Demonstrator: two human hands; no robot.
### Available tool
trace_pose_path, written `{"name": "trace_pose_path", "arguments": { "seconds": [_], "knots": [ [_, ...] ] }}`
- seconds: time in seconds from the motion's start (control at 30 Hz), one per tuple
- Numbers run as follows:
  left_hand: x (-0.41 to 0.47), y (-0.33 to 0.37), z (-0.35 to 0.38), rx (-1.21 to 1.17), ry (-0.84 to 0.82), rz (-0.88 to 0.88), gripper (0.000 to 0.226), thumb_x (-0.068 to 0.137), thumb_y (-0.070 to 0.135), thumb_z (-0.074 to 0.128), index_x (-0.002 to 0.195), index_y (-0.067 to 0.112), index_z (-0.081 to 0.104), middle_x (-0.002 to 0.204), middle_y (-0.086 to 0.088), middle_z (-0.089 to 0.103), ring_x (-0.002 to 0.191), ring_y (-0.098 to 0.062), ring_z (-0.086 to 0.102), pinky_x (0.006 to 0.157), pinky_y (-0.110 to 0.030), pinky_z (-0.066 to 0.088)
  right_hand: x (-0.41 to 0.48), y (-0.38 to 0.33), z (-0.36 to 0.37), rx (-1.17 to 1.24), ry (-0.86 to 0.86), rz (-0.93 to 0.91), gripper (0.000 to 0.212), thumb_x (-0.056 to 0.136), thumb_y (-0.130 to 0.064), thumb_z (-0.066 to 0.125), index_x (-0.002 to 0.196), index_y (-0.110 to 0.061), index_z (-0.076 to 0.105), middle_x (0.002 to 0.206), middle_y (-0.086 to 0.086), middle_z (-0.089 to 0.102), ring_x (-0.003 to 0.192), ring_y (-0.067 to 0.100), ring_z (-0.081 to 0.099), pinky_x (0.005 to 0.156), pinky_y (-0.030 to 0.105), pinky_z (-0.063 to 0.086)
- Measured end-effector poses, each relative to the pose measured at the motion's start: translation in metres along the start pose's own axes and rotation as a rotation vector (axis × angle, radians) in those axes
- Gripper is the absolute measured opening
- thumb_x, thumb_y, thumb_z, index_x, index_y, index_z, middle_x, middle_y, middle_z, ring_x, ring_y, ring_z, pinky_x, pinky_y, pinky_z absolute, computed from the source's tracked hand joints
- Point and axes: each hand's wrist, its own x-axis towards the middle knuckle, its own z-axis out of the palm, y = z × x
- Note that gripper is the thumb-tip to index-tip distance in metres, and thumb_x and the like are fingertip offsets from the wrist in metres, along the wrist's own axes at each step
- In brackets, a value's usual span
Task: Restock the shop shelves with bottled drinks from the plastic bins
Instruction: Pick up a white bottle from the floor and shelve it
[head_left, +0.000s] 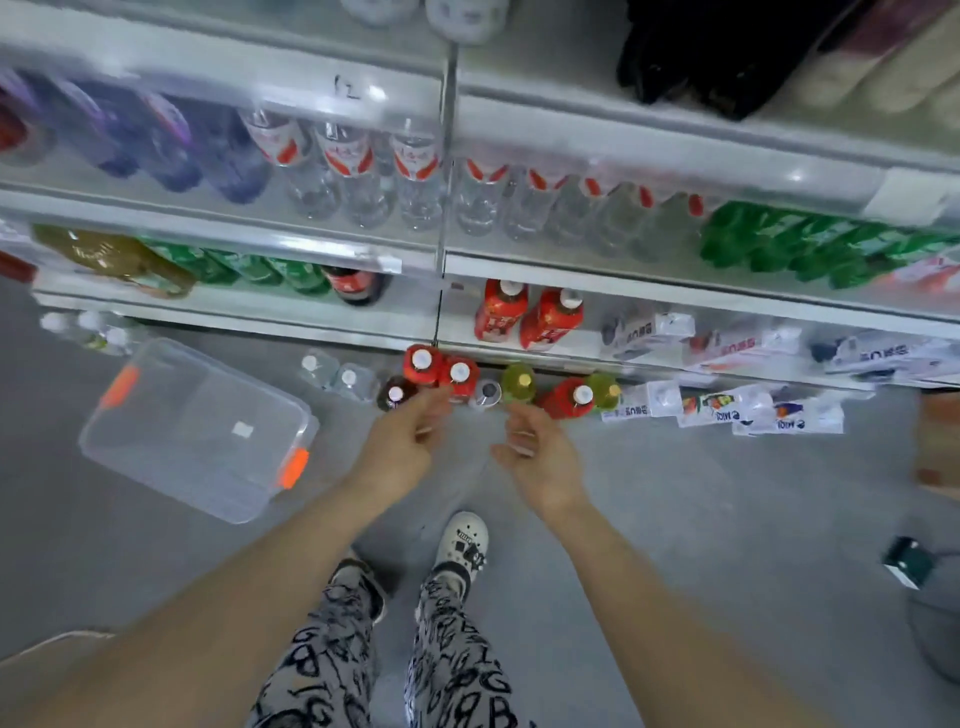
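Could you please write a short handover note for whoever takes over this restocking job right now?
Left hand: empty, fingers relaxed, above the floor bottles.
Right hand: empty, fingers loosely curled.
Plastic bin: on the floor at the left, looks empty.
Floor bottles, in a row before the shelving: red bottles, yellow-green bottles, a dark bottle, clear bottles.
Done: two shelved red bottles stand on the bottom shelf.
Left: probably move the floor bottles onto the shelves.
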Motion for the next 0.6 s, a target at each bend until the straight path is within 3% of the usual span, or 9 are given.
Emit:
{"name": "trace_pose_path", "arguments": {
  "seconds": [0.1, 0.17, 0.23, 0.37, 0.47, 0.6],
  "knots": [
    [0.014, -0.034, 0.026, -0.040, -0.010, -0.031, 0.061, 0.088, -0.020, 0.050, 0.127, 0.027, 0.056, 0.119, -0.004, 0.065, 0.116, -0.017, 0.060, 0.101, -0.019, 0.044, 0.017, 0.043, 0.005, 0.008, 0.000, 0.042, 0.046, 0.085, 0.010, 0.069, 0.128, -0.004, 0.059, 0.113, 0.008, 0.062, 0.095, 0.020, 0.060, 0.074, 0.006, 0.048],
    [0.026, -0.056, 0.042, -0.069, 0.001, -0.064, 0.056, 0.090, -0.016, 0.051, 0.130, 0.023, 0.055, 0.123, -0.005, 0.063, 0.117, -0.015, 0.058, 0.106, -0.028, 0.043, 0.029, 0.070, 0.012, -0.014, -0.018, 0.069, 0.044, 0.086, 0.004, 0.071, 0.127, -0.008, 0.061, 0.114, 0.004, 0.064, 0.101, 0.020, 0.062, 0.087, 0.019, 0.053],
    [0.043, -0.081, 0.056, -0.083, -0.012, -0.084, 0.051, 0.091, -0.011, 0.055, 0.136, 0.015, 0.054, 0.128, -0.005, 0.061, 0.119, -0.014, 0.056, 0.106, -0.025, 0.042, 0.044, 0.095, 0.019, -0.031, -0.021, 0.098, 0.043, 0.087, -0.001, 0.072, 0.128, -0.011, 0.062, 0.116, 0.003, 0.065, 0.105, 0.020, 0.063, 0.096, 0.034, 0.053],
    [0.082, -0.134, 0.080, -0.071, -0.029, -0.141, 0.056, 0.090, -0.017, 0.051, 0.138, 0.012, 0.052, 0.132, -0.004, 0.058, 0.121, -0.015, 0.057, 0.096, -0.005, 0.039, 0.082, 0.136, 0.038, 0.008, -0.014, 0.176, 0.038, 0.088, 0.009, 0.063, 0.124, -0.003, 0.062, 0.101, 0.018, 0.064, 0.085, 0.028, 0.062, 0.082, 0.021, 0.055],
    [0.116, -0.172, 0.096, -0.051, -0.061, -0.142, 0.051, 0.095, -0.003, 0.054, 0.141, 0.019, 0.049, 0.136, -0.001, 0.058, 0.123, -0.012, 0.056, 0.105, -0.017, 0.039, 0.118, 0.167, 0.056, -0.024, 0.003, 0.180, 0.040, 0.085, 0.007, 0.068, 0.118, -0.015, 0.063, 0.100, -0.004, 0.061, 0.093, 0.019, 0.060, 0.091, 0.031, 0.053],
    [0.160, -0.218, 0.117, -0.018, -0.096, -0.147, 0.051, 0.097, 0.008, 0.054, 0.144, 0.028, 0.046, 0.137, 0.006, 0.056, 0.125, -0.010, 0.055, 0.109, -0.030, 0.041, 0.171, 0.204, 0.076, -0.018, 0.009, 0.194, 0.045, 0.087, 0.002, 0.071, 0.127, -0.013, 0.061, 0.111, -0.003, 0.060, 0.102, 0.016, 0.060, 0.095, 0.026, 0.052]
  ]
}}
